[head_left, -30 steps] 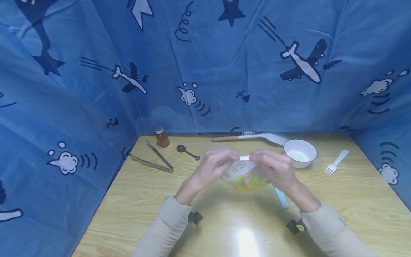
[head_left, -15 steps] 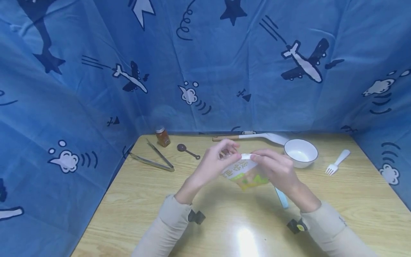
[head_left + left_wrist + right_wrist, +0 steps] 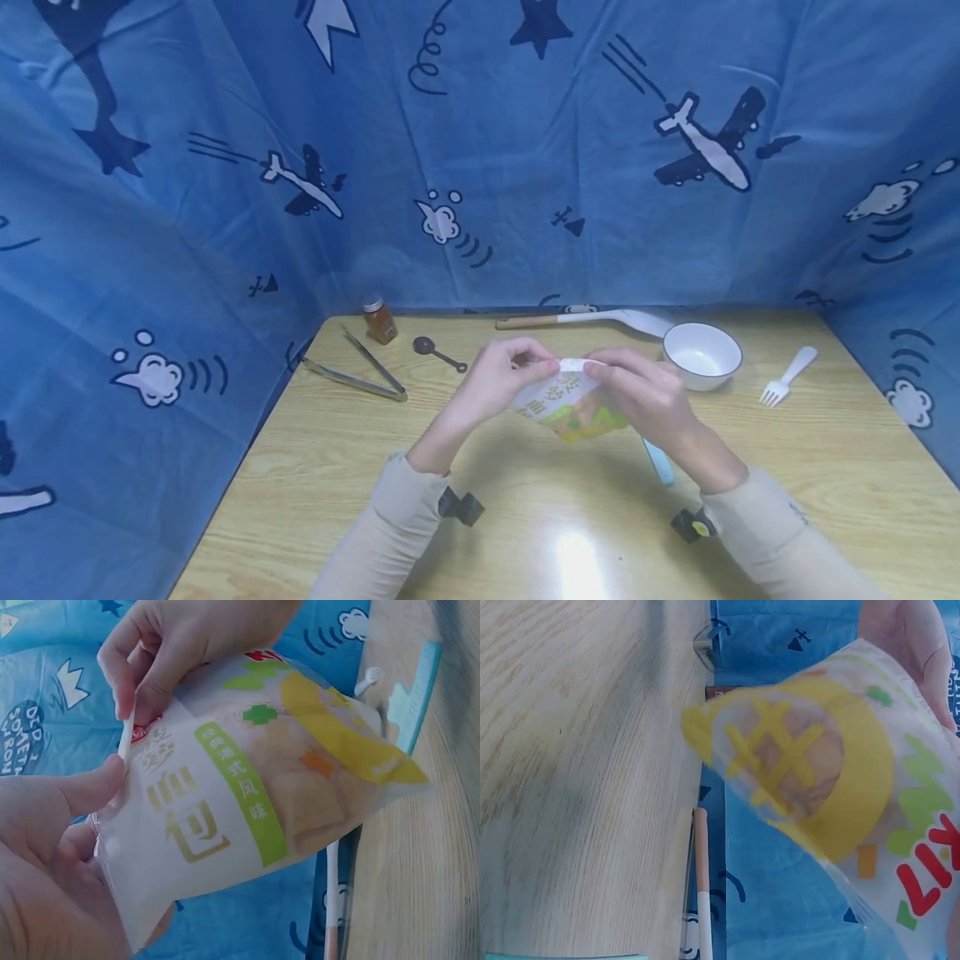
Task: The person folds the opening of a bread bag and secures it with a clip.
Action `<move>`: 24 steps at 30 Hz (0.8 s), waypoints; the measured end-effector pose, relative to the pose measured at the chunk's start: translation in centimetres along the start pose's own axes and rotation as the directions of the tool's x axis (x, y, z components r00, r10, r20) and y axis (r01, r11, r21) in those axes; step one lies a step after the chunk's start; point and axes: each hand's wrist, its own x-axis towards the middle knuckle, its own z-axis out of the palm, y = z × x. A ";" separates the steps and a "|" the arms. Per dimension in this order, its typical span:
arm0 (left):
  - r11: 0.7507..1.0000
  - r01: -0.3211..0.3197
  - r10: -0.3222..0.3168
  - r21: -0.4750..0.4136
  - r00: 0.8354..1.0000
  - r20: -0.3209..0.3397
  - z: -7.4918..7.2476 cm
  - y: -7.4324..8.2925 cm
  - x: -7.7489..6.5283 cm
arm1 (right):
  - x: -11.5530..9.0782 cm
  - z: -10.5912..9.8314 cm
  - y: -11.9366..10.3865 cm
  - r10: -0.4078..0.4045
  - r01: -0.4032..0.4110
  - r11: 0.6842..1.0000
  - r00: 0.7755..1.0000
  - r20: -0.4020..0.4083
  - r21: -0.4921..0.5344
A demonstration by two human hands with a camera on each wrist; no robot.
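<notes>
A sealed-looking plastic bag of bread (image 3: 573, 408), white with yellow and green print, is held up over the table between both hands. My left hand (image 3: 491, 379) pinches the white top edge between thumb and fingers. Close beside it, my right hand (image 3: 652, 396) pinches the same edge. In the left wrist view, both thumbs meet the bag's edge near the red logo, and the bread (image 3: 300, 802) shows through the clear film. The bag's yellow end (image 3: 780, 750) points down toward the table in the right wrist view.
Behind the hands lie a wooden-handled spatula (image 3: 528, 322) and a white bowl (image 3: 701, 358), with a white fork (image 3: 787, 377) to the right. Tongs (image 3: 360, 383), a spice jar (image 3: 379, 323) and a brown measuring spoon (image 3: 438, 354) lie left. A light-blue strip (image 3: 657, 462) sits under the right hand.
The left fingers lifted apart from the bag's top edge half a second ago while the thumb stayed, then came back down onto it. The right hand has kept its pinch.
</notes>
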 end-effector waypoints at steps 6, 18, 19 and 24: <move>1.000 0.000 0.000 0.007 1.000 0.005 0.0 -0.1 0.1 | -0.4 -0.2 0.3 0.016 -0.016 1.000 0.999 0.050 -0.006; 0.990 -0.054 0.063 0.128 0.996 -0.070 0.5 0.1 -0.2 | -0.8 -1.4 -0.5 0.457 -0.525 0.845 0.808 0.372 0.100; 0.989 -0.058 0.068 0.137 0.995 -0.073 0.5 0.1 -0.2 | -0.7 -1.4 -0.6 0.506 -0.576 0.813 0.768 0.392 0.081; 0.985 -0.063 0.076 0.163 0.994 -0.075 0.5 0.2 -0.1 | -0.2 -1.3 -1.0 0.676 -0.765 0.644 0.576 0.459 0.013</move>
